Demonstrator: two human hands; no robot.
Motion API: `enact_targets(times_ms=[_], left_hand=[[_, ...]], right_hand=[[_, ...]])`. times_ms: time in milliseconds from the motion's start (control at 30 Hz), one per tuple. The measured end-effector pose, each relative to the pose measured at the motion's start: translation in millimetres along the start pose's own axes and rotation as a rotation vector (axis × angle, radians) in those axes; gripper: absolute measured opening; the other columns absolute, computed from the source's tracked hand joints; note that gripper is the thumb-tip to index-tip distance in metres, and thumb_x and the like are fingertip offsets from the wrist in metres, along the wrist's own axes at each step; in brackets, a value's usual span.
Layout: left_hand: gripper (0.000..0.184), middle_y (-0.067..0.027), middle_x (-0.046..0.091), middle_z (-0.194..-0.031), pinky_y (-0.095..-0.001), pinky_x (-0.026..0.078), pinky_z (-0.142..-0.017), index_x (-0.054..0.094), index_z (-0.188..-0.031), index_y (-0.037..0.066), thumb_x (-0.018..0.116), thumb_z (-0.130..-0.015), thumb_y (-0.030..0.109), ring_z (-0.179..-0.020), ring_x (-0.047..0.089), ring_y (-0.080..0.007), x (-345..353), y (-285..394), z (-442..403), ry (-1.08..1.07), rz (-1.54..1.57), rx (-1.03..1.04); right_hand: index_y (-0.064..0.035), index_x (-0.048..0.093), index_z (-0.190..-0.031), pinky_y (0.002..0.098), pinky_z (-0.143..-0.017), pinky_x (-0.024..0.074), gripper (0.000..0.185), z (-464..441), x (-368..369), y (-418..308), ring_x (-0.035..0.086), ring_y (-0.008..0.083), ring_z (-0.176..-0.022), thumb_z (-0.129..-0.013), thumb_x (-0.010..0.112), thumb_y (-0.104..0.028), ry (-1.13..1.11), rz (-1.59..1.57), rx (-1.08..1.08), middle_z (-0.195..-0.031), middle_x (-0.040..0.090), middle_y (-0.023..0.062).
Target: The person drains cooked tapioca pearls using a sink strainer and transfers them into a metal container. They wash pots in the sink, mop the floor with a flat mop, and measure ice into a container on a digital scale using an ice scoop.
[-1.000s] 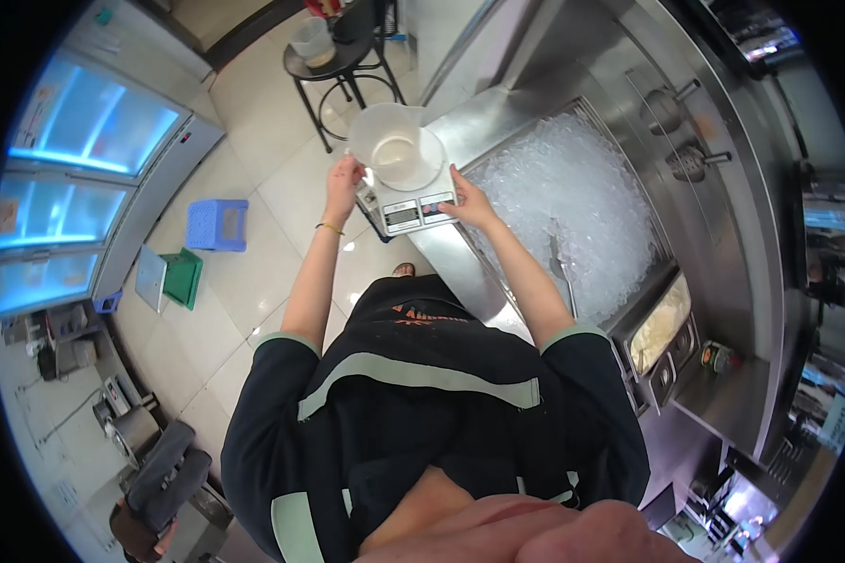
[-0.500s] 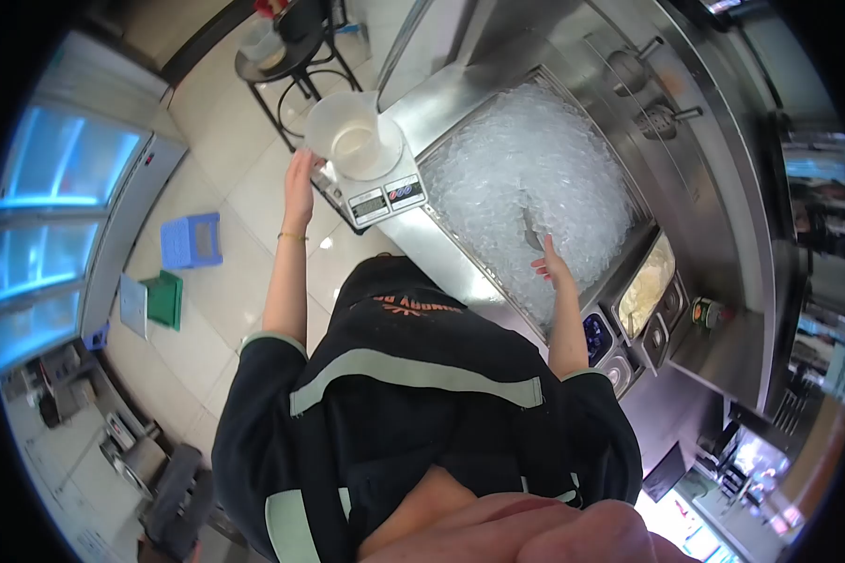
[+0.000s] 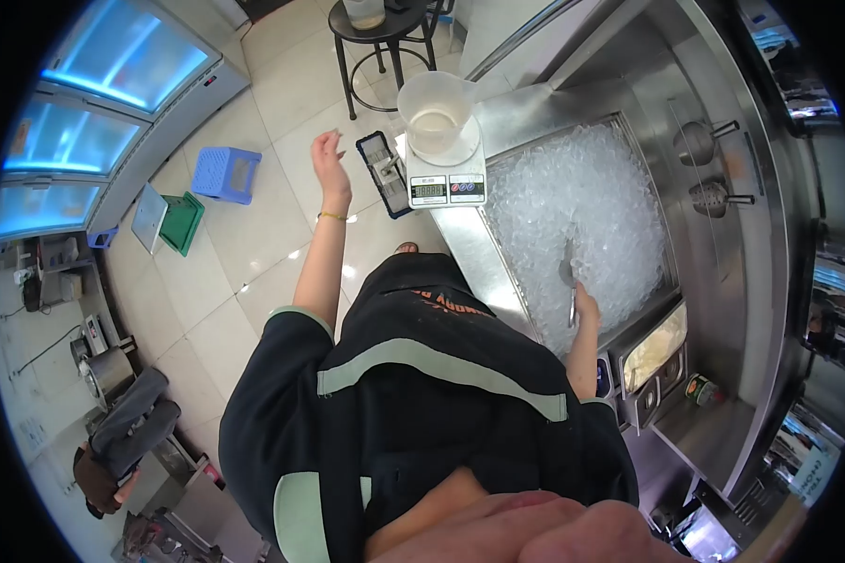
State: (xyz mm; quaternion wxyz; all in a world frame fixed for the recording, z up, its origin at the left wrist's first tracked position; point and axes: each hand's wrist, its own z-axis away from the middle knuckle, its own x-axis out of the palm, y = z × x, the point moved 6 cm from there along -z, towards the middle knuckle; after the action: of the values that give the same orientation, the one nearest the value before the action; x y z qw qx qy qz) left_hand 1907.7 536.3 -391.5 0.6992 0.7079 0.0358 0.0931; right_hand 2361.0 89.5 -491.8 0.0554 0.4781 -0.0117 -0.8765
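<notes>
My right hand [image 3: 585, 308] is closed around the handle of a metal scoop [image 3: 567, 270], whose head rests in a large heap of ice [image 3: 582, 197]. The ice fills a steel bin in the counter. My left hand [image 3: 330, 167] is raised over the floor, holding nothing, with its fingers loosely bent and apart. To its right, at the counter's edge, a white digital scale [image 3: 458, 167] bears a translucent pitcher [image 3: 435, 101] with a pale layer at its bottom. Between that hand and the scale is a dark-rimmed tray [image 3: 385, 174].
Metal strainers [image 3: 709, 197] hang on the steel wall beyond the ice. Lidded steel containers [image 3: 655, 349] stand at the bin's near right. A blue plastic stool [image 3: 226, 174] and a black stool [image 3: 385, 28] are on the floor. Another person [image 3: 113, 469] is at lower left.
My left hand has moved away from beside the scale, out to the left. My right hand has gone from open fingers by the scoop to gripping its handle. The view has shifted.
</notes>
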Motion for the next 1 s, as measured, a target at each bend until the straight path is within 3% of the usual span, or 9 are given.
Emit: enact_targets(times_ms=[100, 200, 300, 333, 433, 633, 833, 933, 1000], left_hand=[[0.02, -0.0009, 0.054, -0.094, -0.0257, 0.039, -0.072, 0.055, -0.093, 0.008, 0.052, -0.084, 0.026, -0.088, 0.05, -0.0104, -44, -21, 11, 0.14, 0.067, -0.026], [0.017, 0.0005, 0.055, -0.087, -0.0246, 0.039, -0.068, 0.056, -0.09, 0.009, 0.054, -0.083, 0.025, -0.083, 0.051, -0.0087, -90, -42, 25, 0.219, -0.029, -0.101], [0.017, 0.0016, 0.056, -0.082, -0.0237, 0.037, -0.065, 0.056, -0.087, 0.01, 0.054, -0.083, 0.026, -0.081, 0.051, -0.0077, -125, -44, 41, 0.272, -0.058, -0.113], [0.017, 0.0018, 0.055, -0.08, -0.023, 0.037, -0.064, 0.056, -0.083, 0.01, 0.053, -0.083, 0.027, -0.079, 0.049, -0.0071, -135, -44, 43, 0.299, -0.045, -0.123], [0.017, 0.0019, 0.055, -0.078, -0.0227, 0.036, -0.062, 0.055, -0.079, 0.011, 0.054, -0.084, 0.027, -0.075, 0.048, -0.0067, -159, -40, 45, 0.342, -0.027, -0.127], [0.017, 0.0021, 0.055, -0.076, -0.0224, 0.036, -0.061, 0.055, -0.076, 0.011, 0.056, -0.082, 0.026, -0.074, 0.048, -0.0068, -172, -30, 43, 0.394, -0.037, -0.123], [0.016, 0.0018, 0.056, -0.078, -0.0224, 0.038, -0.061, 0.056, -0.076, 0.011, 0.057, -0.081, 0.026, -0.075, 0.049, -0.0074, -154, -45, 40, 0.301, -0.041, -0.178], [0.015, 0.0009, 0.057, -0.082, -0.023, 0.039, -0.061, 0.056, -0.078, 0.01, 0.056, -0.082, 0.024, -0.076, 0.05, -0.0081, -139, -47, 35, 0.247, -0.052, -0.201], [0.015, 0.0013, 0.056, -0.081, -0.0228, 0.039, -0.061, 0.056, -0.077, 0.01, 0.056, -0.082, 0.025, -0.075, 0.049, -0.0079, -128, -45, 33, 0.211, -0.04, -0.195]], right_hand=[[-0.0109, 0.064, -0.074, 0.0458, -0.08, 0.036, 0.057, 11, 41, -5, 0.055, 0.0252, -0.087, -0.074, 0.042, -0.064, -0.595, -0.355, 0.137, -0.08, 0.062, 0.0087], [-0.0174, 0.053, -0.063, 0.0316, -0.051, 0.0378, 0.042, 35, 63, -35, 0.046, 0.0169, -0.052, -0.078, 0.044, -0.055, -0.886, -1.077, 0.217, -0.057, 0.052, 0.0009], [-0.0155, 0.042, -0.059, 0.0221, -0.037, 0.0276, 0.039, 34, 58, -47, 0.033, 0.0121, -0.038, -0.082, 0.046, -0.047, -0.601, -1.255, 0.129, -0.053, 0.045, -0.0013], [-0.0116, 0.049, -0.066, 0.0202, -0.034, 0.0255, 0.032, 36, 55, -50, 0.038, 0.0089, -0.038, -0.082, 0.048, -0.039, -0.504, -1.331, 0.095, -0.053, 0.047, -0.0005], [-0.0058, 0.057, -0.068, 0.0276, -0.037, 0.0341, 0.035, 31, 57, -37, 0.046, 0.013, -0.042, -0.082, 0.049, -0.037, 0.001, -1.201, 0.072, -0.054, 0.052, 0.0023], [0.0038, 0.065, -0.068, 0.0398, -0.053, 0.0426, 0.047, 36, 19, 2, 0.057, 0.0253, -0.055, -0.079, 0.049, -0.039, 0.415, -0.781, -0.077, -0.063, 0.063, 0.0153], [0.0025, 0.063, -0.067, 0.0366, -0.046, 0.0411, 0.044, 48, -47, 20, 0.054, 0.022, -0.047, -0.079, 0.049, -0.038, 0.576, -0.571, -0.236, -0.054, 0.059, 0.0124], [-0.0014, 0.058, -0.06, 0.0278, -0.036, 0.033, 0.039, 18, -26, 36, 0.046, 0.0127, -0.038, -0.08, 0.05, -0.034, 0.241, -1.075, -0.143, -0.047, 0.052, 0.0051], [-0.0037, 0.055, -0.059, 0.0235, -0.033, 0.0272, 0.036, 31, -30, 40, 0.041, 0.0082, -0.037, -0.081, 0.051, -0.032, 0.234, -1.073, -0.143, -0.047, 0.048, 0.0018]])
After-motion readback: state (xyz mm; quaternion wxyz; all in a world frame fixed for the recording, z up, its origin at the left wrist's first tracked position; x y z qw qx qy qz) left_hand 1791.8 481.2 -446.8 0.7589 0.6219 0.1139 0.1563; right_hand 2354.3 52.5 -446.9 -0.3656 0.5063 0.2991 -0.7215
